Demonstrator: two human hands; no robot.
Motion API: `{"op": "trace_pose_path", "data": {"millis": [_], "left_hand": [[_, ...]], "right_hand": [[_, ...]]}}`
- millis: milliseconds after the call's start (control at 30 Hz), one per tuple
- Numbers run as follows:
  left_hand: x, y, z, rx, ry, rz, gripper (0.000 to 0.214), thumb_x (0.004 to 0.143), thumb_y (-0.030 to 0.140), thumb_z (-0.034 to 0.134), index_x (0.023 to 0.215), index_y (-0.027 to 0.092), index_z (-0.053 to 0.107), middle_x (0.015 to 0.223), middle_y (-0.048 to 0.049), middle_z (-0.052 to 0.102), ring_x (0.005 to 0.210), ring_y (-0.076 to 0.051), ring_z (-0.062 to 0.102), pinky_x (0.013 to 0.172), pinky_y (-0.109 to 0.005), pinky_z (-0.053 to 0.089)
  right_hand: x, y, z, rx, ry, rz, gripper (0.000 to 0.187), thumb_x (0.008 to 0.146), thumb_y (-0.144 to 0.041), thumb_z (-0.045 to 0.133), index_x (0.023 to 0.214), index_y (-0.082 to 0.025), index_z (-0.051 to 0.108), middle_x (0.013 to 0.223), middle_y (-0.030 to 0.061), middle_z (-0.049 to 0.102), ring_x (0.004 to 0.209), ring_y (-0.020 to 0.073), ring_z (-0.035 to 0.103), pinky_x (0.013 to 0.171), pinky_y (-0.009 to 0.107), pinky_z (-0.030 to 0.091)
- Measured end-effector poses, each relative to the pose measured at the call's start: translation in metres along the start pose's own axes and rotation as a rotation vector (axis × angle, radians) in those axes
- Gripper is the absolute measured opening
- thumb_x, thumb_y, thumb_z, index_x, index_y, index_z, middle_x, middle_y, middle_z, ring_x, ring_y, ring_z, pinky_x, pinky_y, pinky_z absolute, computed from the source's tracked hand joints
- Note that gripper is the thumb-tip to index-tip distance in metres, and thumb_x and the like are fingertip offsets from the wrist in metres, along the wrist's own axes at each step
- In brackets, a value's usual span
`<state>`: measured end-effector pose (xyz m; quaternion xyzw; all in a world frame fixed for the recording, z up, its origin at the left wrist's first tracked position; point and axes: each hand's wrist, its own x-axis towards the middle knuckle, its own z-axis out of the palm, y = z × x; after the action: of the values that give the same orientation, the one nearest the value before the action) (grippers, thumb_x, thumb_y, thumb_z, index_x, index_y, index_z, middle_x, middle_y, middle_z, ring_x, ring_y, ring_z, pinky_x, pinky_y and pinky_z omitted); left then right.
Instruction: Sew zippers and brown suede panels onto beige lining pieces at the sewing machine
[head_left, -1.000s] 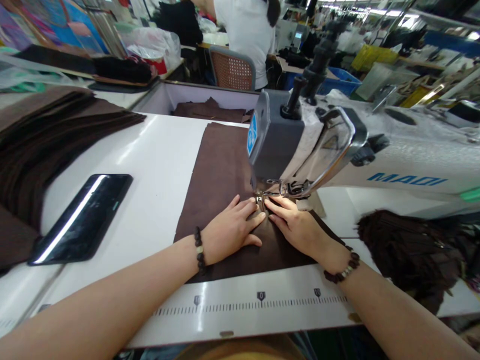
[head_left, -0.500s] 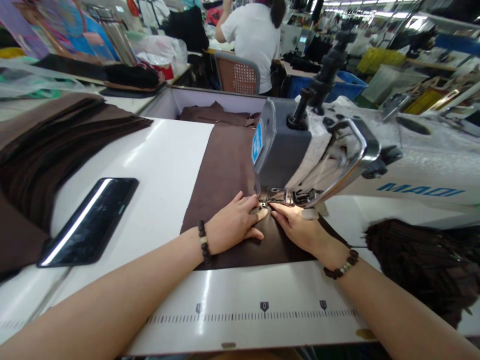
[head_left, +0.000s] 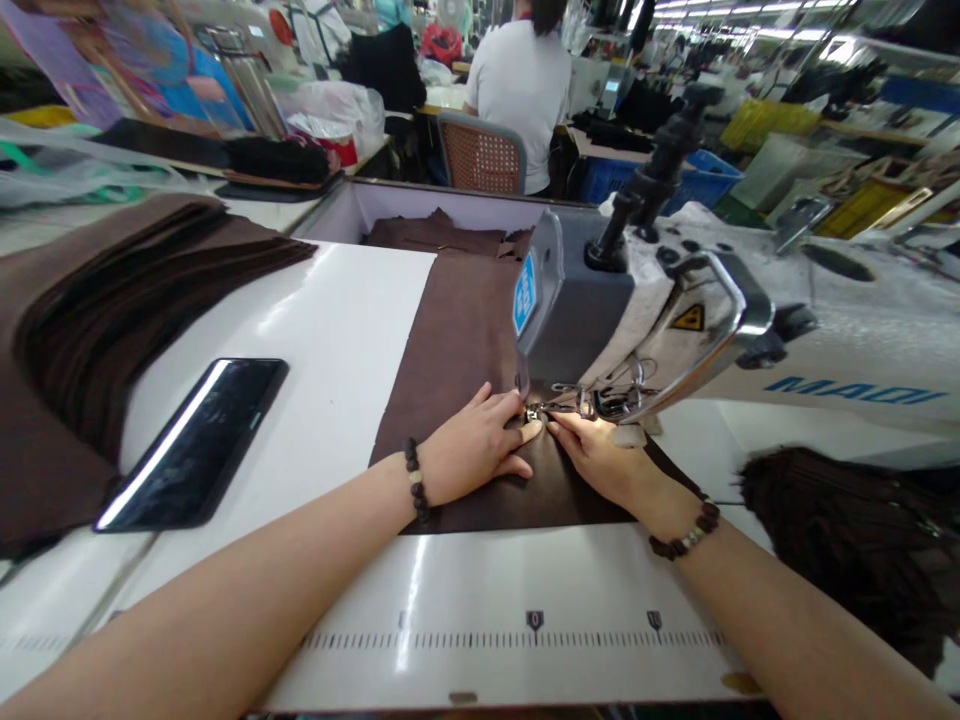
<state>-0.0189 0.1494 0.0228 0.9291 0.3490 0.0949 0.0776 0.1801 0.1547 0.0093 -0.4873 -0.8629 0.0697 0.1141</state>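
A dark brown fabric panel (head_left: 457, 330) lies flat on the white sewing table, running beneath the presser foot (head_left: 534, 412) of a sewing machine (head_left: 577, 300). My left hand (head_left: 484, 445) rests on the panel just left of the foot, its fingers spread and its thumb pointing at the foot. On the other side, my right hand (head_left: 600, 455) has its fingers together at the fabric by the foot, pinching the panel close to its right edge. The fingertips of both hands are very near the needle area. The needle itself is hard to make out.
A stack of brown fabric pieces (head_left: 150, 290) lies left, beside a black phone (head_left: 199, 440). More brown pieces (head_left: 840, 540) are heaped at the right. A ruler scale (head_left: 480, 640) marks the front edge. Behind the table, a person (head_left: 521, 90) sits facing away.
The panel's front edge has slid slightly away from the ruler, toward the machine. Both hands keep nearly the same pose by the foot. The view has shifted a little; the person behind has lowered an arm.
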Motion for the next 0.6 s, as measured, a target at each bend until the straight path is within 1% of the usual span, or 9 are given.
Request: {"op": "trace_pose_path", "data": {"millis": [100,200,267,300,367,433,500,533,600], "left_hand": [[-0.001,0.0,0.002,0.004,0.008,0.005,0.048,0.082,0.049,0.048,0.117,0.018,0.053,0.113,-0.0123,0.049,0.112,-0.026,0.044,0.101,-0.049,0.027],[-0.003,-0.007,-0.001,0.023,-0.016,0.042,0.044,0.085,0.048,0.045,0.118,0.019,0.053,0.117,-0.0121,0.049,0.113,-0.025,0.043,0.102,-0.048,0.027],[-0.004,-0.015,-0.007,0.05,-0.045,0.081,0.039,0.087,0.043,0.045,0.118,0.022,0.053,0.122,-0.0107,0.047,0.117,-0.025,0.041,0.102,-0.048,0.027],[-0.005,-0.019,-0.011,0.068,-0.051,0.086,0.034,0.088,0.04,0.045,0.117,0.024,0.054,0.124,-0.0097,0.046,0.119,-0.025,0.04,0.102,-0.048,0.027],[-0.007,-0.022,-0.02,0.094,-0.046,0.056,0.027,0.09,0.03,0.046,0.113,0.023,0.057,0.123,-0.0087,0.048,0.117,-0.024,0.042,0.1,-0.044,0.031],[-0.011,-0.016,-0.026,0.074,-0.034,0.012,0.023,0.09,0.023,0.045,0.107,0.018,0.06,0.117,-0.0085,0.052,0.108,-0.021,0.049,0.095,-0.037,0.037],[-0.016,-0.002,-0.028,0.035,-0.041,-0.004,0.023,0.09,0.024,0.046,0.105,0.015,0.06,0.111,-0.0084,0.056,0.099,-0.019,0.054,0.088,-0.033,0.042],[-0.019,0.006,-0.027,0.025,-0.052,-0.006,0.025,0.089,0.028,0.048,0.105,0.014,0.059,0.109,-0.0089,0.057,0.097,-0.02,0.055,0.086,-0.033,0.044],[-0.023,0.023,-0.023,0.043,-0.072,-0.018,0.038,0.084,0.04,0.054,0.108,0.011,0.057,0.109,-0.0118,0.056,0.099,-0.024,0.054,0.084,-0.036,0.044]], "right_hand": [[0.004,0.002,-0.004,-0.037,-0.014,-0.01,0.028,0.092,-0.026,0.037,0.099,-0.018,0.063,0.093,0.0061,0.066,0.087,0.0188,0.06,0.083,0.034,0.042],[0.001,0.001,-0.013,-0.111,-0.02,-0.03,0.027,0.091,-0.028,0.04,0.094,-0.015,0.064,0.093,0.009,0.066,0.092,0.0218,0.058,0.084,0.035,0.043],[-0.011,-0.01,-0.019,-0.188,-0.013,-0.009,0.025,0.088,-0.029,0.046,0.098,-0.013,0.063,0.099,0.0126,0.064,0.1,0.0255,0.055,0.086,0.038,0.042],[-0.019,-0.019,-0.02,-0.234,-0.015,0.023,0.028,0.086,-0.03,0.05,0.104,-0.01,0.061,0.104,0.0154,0.062,0.105,0.0278,0.052,0.088,0.04,0.042],[-0.04,-0.044,-0.018,-0.317,-0.035,0.109,0.045,0.081,-0.031,0.058,0.116,-0.003,0.054,0.117,0.0221,0.054,0.111,0.0327,0.048,0.088,0.046,0.042],[-0.059,-0.069,-0.016,-0.329,-0.062,0.144,0.057,0.076,-0.031,0.064,0.121,0.0,0.049,0.125,0.0252,0.046,0.113,0.0355,0.046,0.087,0.049,0.044],[-0.073,-0.082,-0.021,-0.268,-0.091,0.103,0.055,0.077,-0.032,0.062,0.12,-0.001,0.051,0.124,0.0248,0.048,0.111,0.0349,0.049,0.085,0.047,0.047],[-0.078,-0.081,-0.029,-0.211,-0.11,0.065,0.05,0.079,-0.032,0.059,0.119,-0.003,0.053,0.121,0.0231,0.051,0.107,0.0329,0.052,0.083,0.044,0.049],[-0.089,-0.063,-0.056,-0.039,-0.151,-0.041,0.039,0.085,-0.029,0.049,0.119,-0.011,0.055,0.115,0.0154,0.058,0.101,0.0251,0.058,0.082,0.036,0.051]]}}
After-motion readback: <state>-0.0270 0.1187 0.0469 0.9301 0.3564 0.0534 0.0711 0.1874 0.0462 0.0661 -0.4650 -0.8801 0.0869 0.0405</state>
